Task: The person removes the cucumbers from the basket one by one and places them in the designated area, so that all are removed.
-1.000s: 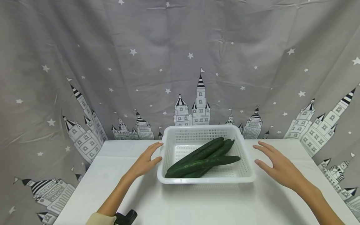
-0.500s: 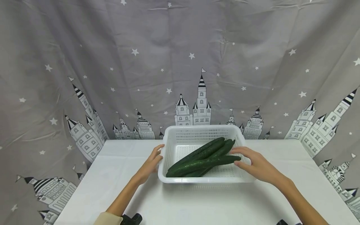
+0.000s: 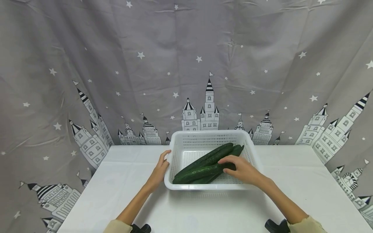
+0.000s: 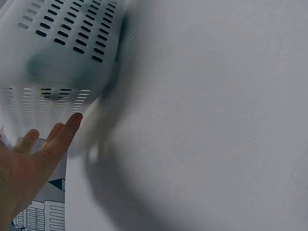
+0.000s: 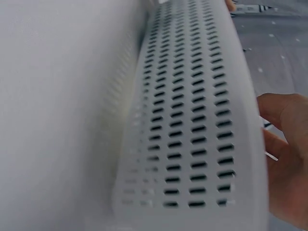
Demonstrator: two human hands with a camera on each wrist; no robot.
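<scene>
A white perforated plastic basket [image 3: 214,186] stands on the table with several long dark green cucumbers [image 3: 204,158] lying crosswise in it. On its left side, my left hand [image 3: 157,171] touches the wall near the rim; its fingers look fairly straight in the left wrist view, where part of the hand is cut off. My right hand [image 3: 243,171] reaches in over the right wall, thumb and fingers spread around the end of the front cucumber [image 3: 201,172]. Part of that cucumber shows between thumb and forefinger. From the right wrist, the basket wall [image 5: 192,115] hides the fingertips.
A white cloth covers the table [image 3: 198,210]. Behind it hangs a grey curtain [image 3: 151,74] printed with castles and stars, close to the basket's far edge. Black straps [image 3: 276,226] sit at both wrists.
My right hand has come left from beside the basket to over the cucumbers. My left hand has moved in slightly against the basket's left side. Basket and cucumbers stay in place.
</scene>
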